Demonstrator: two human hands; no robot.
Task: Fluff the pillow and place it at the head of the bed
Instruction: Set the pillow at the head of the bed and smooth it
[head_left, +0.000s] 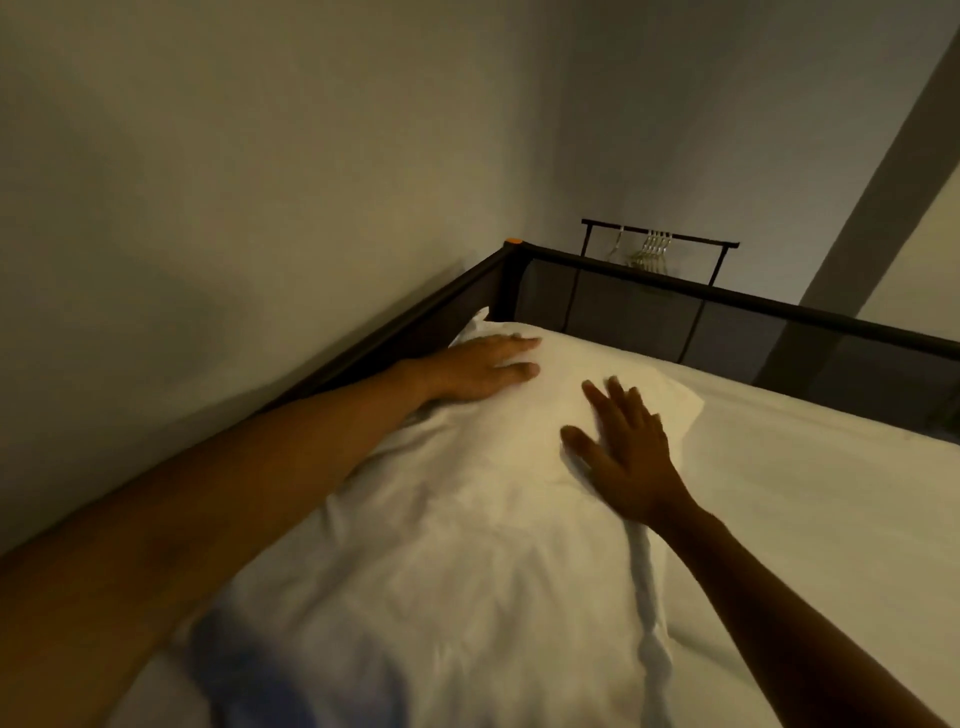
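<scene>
A white pillow (457, 519) lies on the white-sheeted bed (805, 519), along the left side by the wall, its far end close to the corner of the dark bed frame. My left hand (480, 366) rests flat on the pillow's far end, fingers spread and pointing right. My right hand (621, 449) presses flat on the pillow's right side, fingers apart and pointing away from me. Neither hand grips anything. The pillow's near end is blurred and partly hidden under my left forearm.
A dark frame rail with mesh panels (727, 317) runs along the bed's far edge and along the wall side. Behind it stands a black clothes rack (660, 241) with several hangers. A plain wall (234, 208) borders the left.
</scene>
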